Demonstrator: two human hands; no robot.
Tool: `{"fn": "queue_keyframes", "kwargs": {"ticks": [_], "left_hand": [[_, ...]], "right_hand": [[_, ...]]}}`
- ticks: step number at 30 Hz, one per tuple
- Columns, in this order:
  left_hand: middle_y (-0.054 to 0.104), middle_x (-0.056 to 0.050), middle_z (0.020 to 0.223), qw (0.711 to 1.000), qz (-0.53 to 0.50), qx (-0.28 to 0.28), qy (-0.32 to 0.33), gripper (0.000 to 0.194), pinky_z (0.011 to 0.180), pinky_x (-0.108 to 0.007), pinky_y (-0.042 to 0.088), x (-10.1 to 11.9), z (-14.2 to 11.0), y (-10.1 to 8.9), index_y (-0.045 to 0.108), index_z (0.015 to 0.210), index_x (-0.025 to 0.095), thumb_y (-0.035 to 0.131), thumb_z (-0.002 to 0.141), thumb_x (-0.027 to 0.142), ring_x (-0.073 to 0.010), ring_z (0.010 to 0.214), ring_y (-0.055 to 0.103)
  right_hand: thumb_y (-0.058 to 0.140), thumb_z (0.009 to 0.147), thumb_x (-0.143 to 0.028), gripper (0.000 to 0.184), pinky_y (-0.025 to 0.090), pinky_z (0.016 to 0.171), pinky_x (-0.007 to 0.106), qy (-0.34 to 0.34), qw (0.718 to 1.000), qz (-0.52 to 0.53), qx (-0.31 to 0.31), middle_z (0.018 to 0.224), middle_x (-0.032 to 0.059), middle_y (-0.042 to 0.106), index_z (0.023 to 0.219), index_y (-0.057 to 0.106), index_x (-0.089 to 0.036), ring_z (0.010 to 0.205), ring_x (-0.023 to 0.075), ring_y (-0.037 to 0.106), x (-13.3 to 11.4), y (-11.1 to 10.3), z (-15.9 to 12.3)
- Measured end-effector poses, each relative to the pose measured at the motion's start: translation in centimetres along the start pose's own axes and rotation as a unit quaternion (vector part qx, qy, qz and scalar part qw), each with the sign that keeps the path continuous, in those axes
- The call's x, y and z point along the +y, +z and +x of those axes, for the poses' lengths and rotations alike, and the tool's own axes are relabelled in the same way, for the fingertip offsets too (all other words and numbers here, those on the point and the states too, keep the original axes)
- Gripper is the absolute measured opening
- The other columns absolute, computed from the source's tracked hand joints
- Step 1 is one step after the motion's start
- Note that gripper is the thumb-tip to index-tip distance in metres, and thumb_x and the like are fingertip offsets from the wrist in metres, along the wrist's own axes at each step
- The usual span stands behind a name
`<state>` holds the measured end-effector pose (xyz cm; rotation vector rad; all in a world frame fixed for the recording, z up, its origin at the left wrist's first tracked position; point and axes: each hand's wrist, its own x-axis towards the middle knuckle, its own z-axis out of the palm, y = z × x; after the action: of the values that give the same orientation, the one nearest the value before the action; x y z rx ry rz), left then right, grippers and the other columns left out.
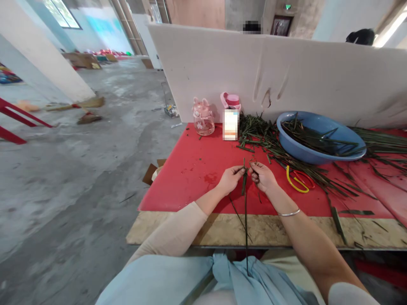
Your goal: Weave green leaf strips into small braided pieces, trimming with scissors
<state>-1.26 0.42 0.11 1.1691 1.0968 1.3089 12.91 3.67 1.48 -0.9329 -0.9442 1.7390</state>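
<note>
Between my two hands, over the red table cover [197, 165], are long dark green leaf strips [245, 207] that hang down past the table's front edge. My left hand [231, 178] is closed, thumb and forefinger pinched on the strips where they cross. Close by on its right, my right hand [261, 176] is also closed in a pinch at the thin ends of the strips. The exact weave at the fingertips is too small to make out. Right of my right hand lie scissors [299, 180] with yellow and red handles.
A blue basin [321, 156] with leaf strips stands at the back right. Cut leaves [257, 129] are heaped beside it. A pink bottle [204, 118] and a pink-lidded cup [232, 101] stand before the white board [216, 63]. Heads show behind the board.
</note>
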Motion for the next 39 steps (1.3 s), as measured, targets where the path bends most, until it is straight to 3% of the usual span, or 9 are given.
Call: {"fn": "queue_keyframes", "kwargs": {"ticks": [3, 5, 11, 17, 21, 25, 32, 35, 39], "left_hand": [[0.072, -0.005, 0.095, 0.995, 0.071, -0.045, 0.059, 0.026, 0.091, -0.028, 0.042, 0.6, -0.4, 0.0, 0.073, 0.098, 0.016, 0.058, 0.082, 0.03, -0.0177, 0.09, 0.062], [0.072, -0.004, 0.095, 0.991, 0.111, -0.049, 0.063, 0.025, 0.091, -0.028, 0.043, 0.9, -0.6, 0.1, 0.073, 0.099, 0.018, 0.058, 0.082, 0.029, -0.019, 0.091, 0.063], [0.074, -0.006, 0.093, 0.983, 0.171, -0.032, 0.055, 0.024, 0.085, -0.03, 0.046, 1.2, -0.9, 0.2, 0.074, 0.098, 0.02, 0.059, 0.08, 0.026, -0.0218, 0.086, 0.065], [0.073, -0.007, 0.092, 0.98, 0.181, -0.032, 0.072, 0.029, 0.082, -0.03, 0.046, 0.8, -0.7, 0.1, 0.072, 0.102, 0.017, 0.055, 0.083, 0.031, -0.0206, 0.085, 0.064], [0.068, -0.004, 0.073, 0.994, 0.111, 0.011, 0.016, 0.03, 0.061, -0.024, 0.046, 0.5, -0.5, 0.2, 0.071, 0.101, 0.013, 0.057, 0.082, 0.032, -0.0123, 0.059, 0.056], [0.057, 0.001, 0.063, 0.998, 0.017, 0.029, -0.046, 0.034, 0.047, -0.02, 0.041, 0.3, -0.3, 0.5, 0.065, 0.108, 0.01, 0.06, 0.081, 0.029, -0.0057, 0.043, 0.044], [0.054, 0.004, 0.054, 0.998, -0.015, 0.056, -0.039, 0.046, 0.047, -0.019, 0.044, -0.3, 0.6, -0.2, 0.057, 0.122, 0.009, 0.064, 0.08, 0.027, -0.0058, 0.043, 0.047], [0.054, 0.005, 0.055, 0.995, -0.047, 0.072, -0.048, 0.046, 0.048, -0.018, 0.044, 0.0, 0.8, -0.5, 0.057, 0.122, 0.008, 0.064, 0.079, 0.026, -0.005, 0.044, 0.046], [0.053, 0.005, 0.059, 0.989, -0.106, 0.084, -0.067, 0.042, 0.048, -0.016, 0.042, 0.7, 0.8, -0.5, 0.06, 0.118, 0.01, 0.065, 0.079, 0.024, -0.0032, 0.046, 0.046]], "right_hand": [[0.074, 0.06, -0.038, 0.032, 0.018, 0.035, 0.018, -0.026, 0.996, -0.057, 0.061, 0.05, -0.0057, 0.052, 0.072, 0.051, -0.018, 0.037, 0.0046, 0.034, 0.6, 0.0, 0.4], [0.07, 0.063, -0.038, 0.027, 0.022, 0.036, 0.019, -0.053, 0.99, -0.103, 0.08, 0.049, -0.0057, 0.052, 0.074, 0.055, -0.018, 0.037, 0.0059, 0.036, 0.9, -0.1, 0.5], [0.061, 0.075, -0.035, 0.026, 0.048, 0.061, 0.028, -0.187, 0.938, -0.281, 0.079, 0.072, 0.0025, 0.066, 0.094, 0.064, -0.018, 0.062, 0.0159, 0.06, 1.4, -0.6, 0.4], [0.046, 0.088, -0.033, 0.032, 0.046, 0.088, 0.035, -0.285, 0.858, -0.425, 0.045, 0.105, 0.0078, 0.068, 0.113, 0.063, -0.022, 0.097, 0.0216, 0.062, 0.6, -0.5, -0.5], [0.046, 0.088, -0.029, 0.048, 0.045, 0.083, 0.034, -0.292, 0.818, -0.494, 0.032, 0.093, 0.0064, 0.067, 0.135, 0.046, -0.024, 0.087, 0.0216, 0.062, -0.4, -0.3, -1.2], [0.05, 0.084, -0.026, 0.058, 0.043, 0.075, 0.03, -0.296, 0.826, -0.479, 0.015, 0.081, 0.0028, 0.064, 0.141, 0.037, -0.021, 0.074, 0.0189, 0.058, -0.6, -0.1, -1.4], [0.05, 0.083, -0.025, 0.033, 0.041, 0.07, 0.029, -0.273, 0.846, -0.455, -0.059, 0.079, 0.0024, 0.066, 0.115, 0.06, -0.022, 0.068, 0.0169, 0.056, -0.1, 0.2, -1.5], [0.051, 0.083, -0.027, 0.028, 0.041, 0.068, 0.029, -0.277, 0.85, -0.446, -0.049, 0.076, 0.0017, 0.064, 0.108, 0.062, -0.023, 0.065, 0.016, 0.054, 0.0, 0.0, -1.2], [0.054, 0.08, -0.03, 0.023, 0.04, 0.063, 0.027, -0.248, 0.886, -0.392, -0.026, 0.068, -0.0001, 0.06, 0.099, 0.061, -0.02, 0.061, 0.0142, 0.051, 0.0, -1.1, 0.0]]}}
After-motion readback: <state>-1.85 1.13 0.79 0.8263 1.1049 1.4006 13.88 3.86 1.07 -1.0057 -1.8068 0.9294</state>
